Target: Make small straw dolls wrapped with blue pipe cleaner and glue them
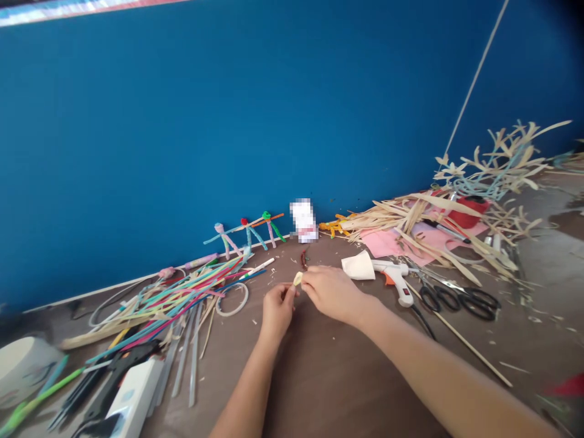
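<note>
A small pale yellow piece [298, 278], perhaps a bit of husk strip, is pinched between the fingertips of my two hands above the brown table. My left hand [276, 309] grips its near left side, thumb and fingers closed. From the right, my right hand [333, 293] meets the same piece with curled fingers, which partly hide it. Just beyond them a dark reddish-brown fuzzy stick [303, 260] shows; I cannot tell whether it touches my fingers. To the right of my right hand lies a white glue gun [396, 277], its nozzle side near a white cup-like object [358, 266].
Pipe-cleaner figures [246, 232] lean on the blue wall [228, 121]. Left lie colourful pipe cleaners [182, 298], a clear ring [232, 301], glue sticks [194, 359] and a white power strip [134, 392]. Right are black-handled scissors [474, 302], dry strips [406, 219] and a thin stick [474, 350].
</note>
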### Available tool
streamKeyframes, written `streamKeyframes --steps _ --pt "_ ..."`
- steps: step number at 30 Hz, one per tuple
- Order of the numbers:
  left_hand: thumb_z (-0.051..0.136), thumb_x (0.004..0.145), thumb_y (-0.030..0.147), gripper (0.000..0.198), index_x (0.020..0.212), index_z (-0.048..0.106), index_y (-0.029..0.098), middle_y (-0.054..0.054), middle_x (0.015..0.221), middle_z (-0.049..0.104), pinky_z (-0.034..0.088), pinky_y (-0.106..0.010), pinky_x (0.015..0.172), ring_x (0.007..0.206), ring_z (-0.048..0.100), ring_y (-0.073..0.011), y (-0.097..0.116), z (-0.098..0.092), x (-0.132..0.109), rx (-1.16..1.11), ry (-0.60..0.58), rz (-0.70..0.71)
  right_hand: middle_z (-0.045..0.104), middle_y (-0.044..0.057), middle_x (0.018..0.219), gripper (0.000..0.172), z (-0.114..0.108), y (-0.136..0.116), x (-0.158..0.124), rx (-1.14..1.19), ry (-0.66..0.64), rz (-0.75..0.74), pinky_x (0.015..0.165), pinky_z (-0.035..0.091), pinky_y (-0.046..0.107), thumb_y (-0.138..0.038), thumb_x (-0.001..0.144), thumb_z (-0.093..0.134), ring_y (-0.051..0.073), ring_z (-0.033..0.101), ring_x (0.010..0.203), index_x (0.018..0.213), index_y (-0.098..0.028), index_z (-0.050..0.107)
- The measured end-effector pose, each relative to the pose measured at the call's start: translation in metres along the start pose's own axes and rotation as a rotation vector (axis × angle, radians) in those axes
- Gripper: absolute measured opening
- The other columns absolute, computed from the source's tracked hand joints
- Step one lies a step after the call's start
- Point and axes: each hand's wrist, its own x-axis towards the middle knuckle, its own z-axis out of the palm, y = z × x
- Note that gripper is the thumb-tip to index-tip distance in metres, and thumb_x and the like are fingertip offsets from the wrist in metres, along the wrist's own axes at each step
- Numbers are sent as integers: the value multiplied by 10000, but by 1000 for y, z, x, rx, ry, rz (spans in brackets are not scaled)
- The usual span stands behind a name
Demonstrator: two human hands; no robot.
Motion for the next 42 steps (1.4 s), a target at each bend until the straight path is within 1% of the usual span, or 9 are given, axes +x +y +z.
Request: streamKeyframes --steps 3,7,12,17,22,26,33,39,42 --pt "472 719 289 228 581 579 141 -25 581 601 336 -199 411 393 454 -93 0 -3 0 149 -51 99 583 68 829 179 -16 2 17 -70 -111 -141 602 321 237 -180 801 413 162 519 759 760 -162 587" --pt "473 724 233 223 557 599 157 -15 524 585 345 -206 468 465 497 -120 7 -7 -4 256 -170 246 579 16 695 146 -23 19 45 96 -312 -205 510 288 207 -168 729 462 114 484 606 680 -164 599" --pt "448 769 239 239 615 608 151 -38 644 615 372 -207 539 569 525 -125 18 -9 -10 158 -327 333 502 -44 513 107 -12 42 64 429 -508 -53 452 261 187 -202 648 533 72 404 474 651 -141 622" --pt "470 760 323 251 651 591 132 -37 620 592 371 -193 464 480 485 -102 12 -7 -7 19 -141 208 449 -63 429 111 10 50 57 571 -447 178 454 249 187 -170 618 543 63 354 454 577 -126 637" --pt "479 744 349 248 709 586 128 -29 599 589 397 -208 471 457 495 -106 1 -5 -2 31 122 120 568 -24 559 164 25 42 41 581 -384 237 494 293 176 -141 649 500 77 435 524 668 -125 661" --pt "478 743 339 231 705 588 139 -18 573 584 401 -212 478 460 514 -112 -2 -5 -2 77 224 118 591 -10 585 173 24 25 29 519 -332 217 497 287 187 -198 686 498 91 457 532 692 -148 663" --pt "489 727 309 201 649 572 144 -2 556 569 404 -211 496 463 505 -105 2 -2 -5 28 277 112 525 -20 512 212 18 0 13 386 -172 93 481 230 201 -220 742 466 87 412 503 613 -161 623" --pt "515 689 340 221 616 555 135 31 474 496 388 -207 436 398 440 -86 -3 3 0 -217 178 -50 578 -16 593 202 27 12 6 397 -170 143 488 250 194 -208 754 451 93 448 532 705 -176 644" --pt "510 680 326 214 597 569 137 8 512 550 388 -212 458 440 473 -102 -4 1 1 -115 131 -40 615 -1 666 214 22 12 1 295 -137 100 518 267 207 -230 780 435 114 492 590 745 -197 643"
